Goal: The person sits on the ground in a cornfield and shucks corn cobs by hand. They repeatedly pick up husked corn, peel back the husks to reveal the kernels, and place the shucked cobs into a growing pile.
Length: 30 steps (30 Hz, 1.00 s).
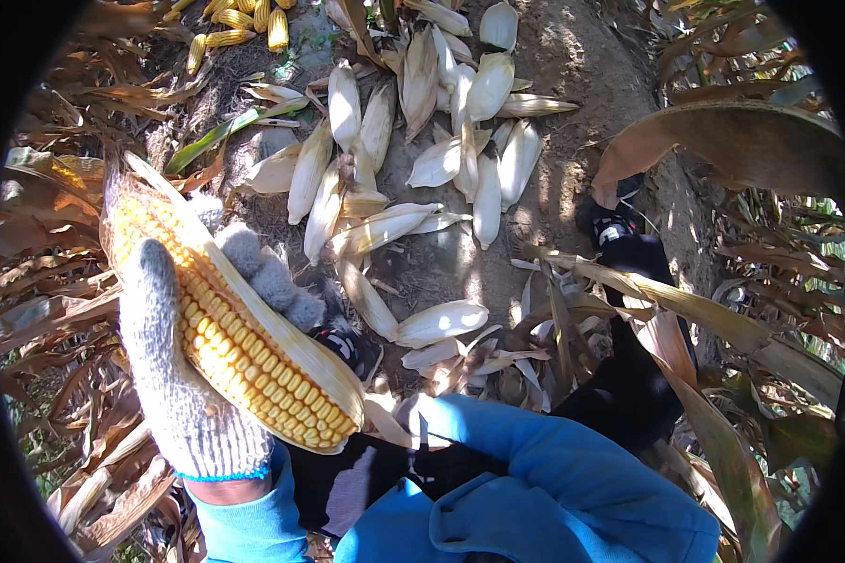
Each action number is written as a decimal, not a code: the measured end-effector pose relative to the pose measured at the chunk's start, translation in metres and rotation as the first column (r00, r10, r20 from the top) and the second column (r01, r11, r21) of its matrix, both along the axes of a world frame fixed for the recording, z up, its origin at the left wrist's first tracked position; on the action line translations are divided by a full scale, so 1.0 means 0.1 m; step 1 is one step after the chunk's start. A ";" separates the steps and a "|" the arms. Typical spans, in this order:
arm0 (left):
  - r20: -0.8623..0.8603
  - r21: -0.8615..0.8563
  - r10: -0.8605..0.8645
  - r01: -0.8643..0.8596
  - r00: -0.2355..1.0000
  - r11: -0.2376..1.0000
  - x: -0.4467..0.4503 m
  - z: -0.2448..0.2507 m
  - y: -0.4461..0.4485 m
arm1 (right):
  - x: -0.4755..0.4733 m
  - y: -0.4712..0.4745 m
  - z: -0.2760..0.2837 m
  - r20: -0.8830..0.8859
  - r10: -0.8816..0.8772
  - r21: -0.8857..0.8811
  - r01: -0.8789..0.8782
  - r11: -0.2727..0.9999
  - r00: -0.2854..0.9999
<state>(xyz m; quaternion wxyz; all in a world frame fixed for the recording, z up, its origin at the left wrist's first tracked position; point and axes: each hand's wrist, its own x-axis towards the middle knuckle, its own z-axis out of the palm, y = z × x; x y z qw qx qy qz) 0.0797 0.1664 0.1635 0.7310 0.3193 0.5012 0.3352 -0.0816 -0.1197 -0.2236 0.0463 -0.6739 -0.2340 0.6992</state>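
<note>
My left hand (151, 352), in a grey knit glove, grips a large ear of yellow corn (260, 345). The thumb lies along the kernels and the fingers curl behind. A strip of pale husk (253, 281) still runs along the ear's right side, with brown silk at its upper end. My right arm, in a blue sleeve (535, 443), bends across my lap. Only a small blurred part of my right hand (413, 412) shows at the cuff, close to pale husk pieces (384, 419); its fingers are hidden.
Several ears in pale husks (489, 169) lie on the bare soil ahead. Husked yellow ears (243, 24) are piled at the upper left. Torn husks (479, 359) lie between my feet. Dry corn stalks and leaves (725, 141) crowd both sides; one stalk (732, 320) crosses my right leg.
</note>
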 end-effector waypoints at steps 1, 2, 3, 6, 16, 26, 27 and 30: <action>-0.117 -0.038 0.110 -0.115 0.987 0.993 0.01 0.06 -0.09 | 0.06 0.06 -0.02 -0.024 -0.054 0.012 0.055 0.998 0.998; -0.093 -0.069 0.036 -0.043 0.995 0.997 0.02 0.08 -0.07 | 0.12 0.11 -0.02 -0.052 -0.112 0.020 0.113 0.993 0.992; 0.024 -0.169 0.040 -0.036 0.999 0.985 0.04 0.09 -0.09 | 0.21 0.15 -0.03 -0.084 -0.184 0.028 0.187 0.982 0.979; 0.139 -0.161 -0.055 0.077 0.989 0.984 0.05 0.00 -0.10 | 0.59 0.20 0.02 -0.241 -0.455 0.019 0.473 0.881 0.857; 0.280 0.112 -0.294 0.273 0.914 0.955 0.25 -0.90 -0.38 | 2.27 0.53 1.92 -0.348 -0.669 0.222 0.751 0.622 0.657; 0.089 -0.005 -0.400 0.402 0.912 0.916 -0.01 -1.37 -1.64 | 2.11 -0.15 2.55 -0.453 -0.678 0.553 0.779 0.296 0.579; 0.012 0.055 -0.414 0.413 0.910 0.909 -0.06 -1.40 -1.72 | 2.06 -0.20 2.53 -0.371 -0.710 0.550 0.758 0.352 0.599; -0.103 0.189 -0.427 0.439 0.898 0.878 -0.27 -1.40 -1.77 | 1.99 -0.32 2.53 -0.196 -0.699 0.576 0.657 0.486 0.688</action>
